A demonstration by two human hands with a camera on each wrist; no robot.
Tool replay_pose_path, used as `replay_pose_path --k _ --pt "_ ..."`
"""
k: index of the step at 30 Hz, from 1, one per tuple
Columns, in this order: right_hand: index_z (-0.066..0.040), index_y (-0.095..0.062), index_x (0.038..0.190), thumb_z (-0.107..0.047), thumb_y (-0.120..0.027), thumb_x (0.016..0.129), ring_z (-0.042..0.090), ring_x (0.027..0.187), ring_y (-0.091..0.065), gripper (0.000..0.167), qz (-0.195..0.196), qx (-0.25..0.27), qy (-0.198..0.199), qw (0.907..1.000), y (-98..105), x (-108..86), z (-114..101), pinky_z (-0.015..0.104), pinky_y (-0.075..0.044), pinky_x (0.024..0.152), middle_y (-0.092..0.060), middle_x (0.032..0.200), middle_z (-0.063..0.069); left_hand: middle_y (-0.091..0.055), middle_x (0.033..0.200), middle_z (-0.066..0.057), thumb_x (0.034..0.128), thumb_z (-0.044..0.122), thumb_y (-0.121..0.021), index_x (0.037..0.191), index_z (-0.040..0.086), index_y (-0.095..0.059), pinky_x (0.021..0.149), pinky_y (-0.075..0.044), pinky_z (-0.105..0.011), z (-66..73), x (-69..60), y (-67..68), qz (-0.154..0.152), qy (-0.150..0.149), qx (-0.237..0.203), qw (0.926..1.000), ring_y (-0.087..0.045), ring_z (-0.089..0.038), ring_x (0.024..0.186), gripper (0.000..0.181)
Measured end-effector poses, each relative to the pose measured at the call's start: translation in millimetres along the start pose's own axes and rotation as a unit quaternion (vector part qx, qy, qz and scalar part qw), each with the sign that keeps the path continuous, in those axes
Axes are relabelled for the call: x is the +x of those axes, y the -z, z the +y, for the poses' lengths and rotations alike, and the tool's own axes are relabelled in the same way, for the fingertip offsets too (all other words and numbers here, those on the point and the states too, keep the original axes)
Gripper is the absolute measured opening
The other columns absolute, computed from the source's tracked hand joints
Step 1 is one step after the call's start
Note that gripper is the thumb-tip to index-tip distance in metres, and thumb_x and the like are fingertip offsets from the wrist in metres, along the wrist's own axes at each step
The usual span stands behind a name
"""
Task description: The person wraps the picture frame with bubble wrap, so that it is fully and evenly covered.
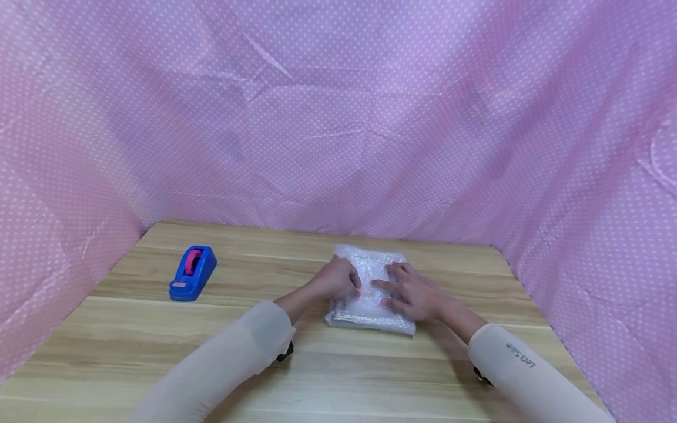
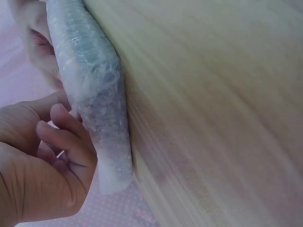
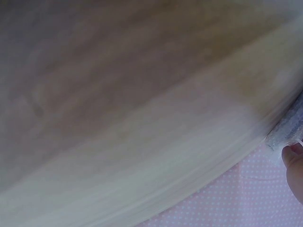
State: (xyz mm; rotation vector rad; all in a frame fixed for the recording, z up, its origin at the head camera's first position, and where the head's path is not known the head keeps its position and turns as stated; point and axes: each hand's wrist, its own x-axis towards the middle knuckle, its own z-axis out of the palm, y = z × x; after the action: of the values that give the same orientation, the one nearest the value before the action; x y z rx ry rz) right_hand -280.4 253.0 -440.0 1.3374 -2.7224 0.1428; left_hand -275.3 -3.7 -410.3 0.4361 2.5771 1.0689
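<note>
A flat bubble-wrapped package (image 1: 370, 320) lies on the wooden table, with clear plastic that catches the light. My left hand (image 1: 339, 278) is over its left half, fingers curled and the tips touching the top. From the left wrist view, the left hand (image 2: 52, 163) has several fingers folded toward the palm beside the package (image 2: 102, 94); nothing shows inside the curl. On the right half of the package, my right hand (image 1: 418, 294) rests with its fingers spread. Only a small part of the right hand (image 3: 296, 170) shows in the right wrist view, at the package's edge.
A blue tape dispenser (image 1: 200, 279) with a pink roll (image 1: 191, 262) stands at the left of the wooden table (image 1: 132, 329). Pink dotted cloth (image 1: 338, 147) hangs behind the table and along both sides.
</note>
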Motion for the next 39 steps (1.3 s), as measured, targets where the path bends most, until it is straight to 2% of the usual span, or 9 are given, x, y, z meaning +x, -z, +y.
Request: replay_pose_path --k 7,13,15,18,23,29,33,36,39 --pt "-0.025 -0.056 0.149 -0.046 -0.055 0.103 0.045 0.137 -0.041 0.05 0.0 -0.002 0.0 1.0 -1.1 0.3 -0.1 0.061 -0.044 0.107 -0.045 0.15 0.028 -0.069 0.066 -0.006 0.0857 0.004 -0.078 0.082 0.005 -0.073 0.044 -0.056 -0.032 -0.6 1.3 -1.2 0.002 -0.001 0.03 0.9995 -0.065 -0.02 0.045 0.007" --pt "-0.024 -0.056 0.149 -0.046 -0.055 0.103 0.046 0.137 -0.041 0.05 -0.001 0.007 -0.002 1.0 0.1 -0.9 -2.0 0.063 -0.045 0.105 -0.044 0.15 0.029 -0.07 0.099 -0.013 0.085 0.005 -0.079 0.093 0.005 -0.072 0.065 -0.058 -0.031 -5.6 5.1 8.1 -0.011 -0.004 -0.019 0.9997 -0.065 -0.018 0.067 0.01" --pt "-0.024 -0.056 0.149 -0.046 -0.055 0.103 0.046 0.137 -0.041 0.05 0.0 0.007 -0.002 1.0 0.3 -1.2 -2.3 0.063 -0.045 0.105 -0.044 0.15 0.029 -0.068 0.103 -0.01 0.0856 0.007 -0.078 0.094 0.007 -0.073 0.07 -0.054 -0.03 -6.4 5.7 13.3 -0.02 -0.01 -0.029 0.9993 -0.06 -0.017 0.074 0.01" --pt "-0.025 -0.056 0.149 -0.046 -0.055 0.103 0.046 0.137 -0.041 0.05 0.0 0.006 -0.002 1.0 0.5 -1.3 -2.2 0.062 -0.045 0.105 -0.045 0.15 0.029 -0.066 0.094 -0.006 0.0855 0.005 -0.077 0.092 0.007 -0.073 0.069 -0.053 -0.032 -5.7 6.1 18.1 -0.027 -0.02 -0.041 0.9986 -0.058 -0.018 0.076 0.008" --pt "-0.022 -0.057 0.148 -0.044 -0.057 0.103 0.048 0.136 -0.041 0.05 0.006 0.009 0.002 0.9999 1.4 -1.1 -2.5 0.063 -0.045 0.104 -0.045 0.149 0.03 -0.066 0.089 -0.002 0.0834 0.007 -0.079 0.089 0.012 -0.072 0.072 -0.053 -0.032 -0.9 7.7 19.0 -0.016 -0.042 -0.003 0.999 -0.06 -0.018 0.078 0.01" --pt "-0.019 -0.061 0.144 -0.039 -0.06 0.101 0.05 0.134 -0.042 0.048 0.02 0.009 0.014 0.9997 2.8 -1.2 -2.0 0.065 -0.044 0.105 -0.047 0.146 0.032 -0.067 0.086 0.002 0.0883 0.016 -0.08 0.093 0.012 -0.072 0.074 -0.054 -0.032 -0.5 11.7 13.2 -0.004 -0.057 0.027 0.998 -0.063 -0.015 0.077 0.009" --pt "-0.02 -0.06 0.146 -0.041 -0.059 0.102 0.049 0.135 -0.042 0.048 0.014 0.004 0.01 0.9998 2.8 -1.3 -2.4 0.065 -0.045 0.104 -0.046 0.147 0.031 -0.066 0.079 0.004 0.0864 0.01 -0.078 0.089 0.013 -0.075 0.067 -0.052 -0.026 -7.8 17.4 6.8 0.004 -0.113 0.089 0.9896 -0.06 -0.011 0.072 0.006" --pt "-0.021 -0.059 0.146 -0.042 -0.058 0.103 0.049 0.136 -0.042 0.049 0.009 0.008 0.007 0.9999 2.8 -0.9 -3.3 0.065 -0.044 0.104 -0.046 0.148 0.031 -0.066 0.076 0.005 0.0847 0.005 -0.077 0.088 0.015 -0.078 0.065 -0.05 -0.025 -14.5 21.4 4.9 0.003 -0.159 0.136 0.9778 -0.058 -0.011 0.071 0.01" --pt "-0.02 -0.059 0.146 -0.041 -0.058 0.103 0.049 0.136 -0.041 0.048 0.011 0.013 0.009 0.9998 2.8 -0.1 -3.9 0.065 -0.045 0.104 -0.046 0.148 0.031 -0.068 0.085 0.008 0.0872 0.011 -0.079 0.09 0.021 -0.082 0.072 -0.052 -0.025 -19.9 22.9 6.4 0.003 -0.194 0.189 0.9626 -0.06 -0.01 0.081 0.01"
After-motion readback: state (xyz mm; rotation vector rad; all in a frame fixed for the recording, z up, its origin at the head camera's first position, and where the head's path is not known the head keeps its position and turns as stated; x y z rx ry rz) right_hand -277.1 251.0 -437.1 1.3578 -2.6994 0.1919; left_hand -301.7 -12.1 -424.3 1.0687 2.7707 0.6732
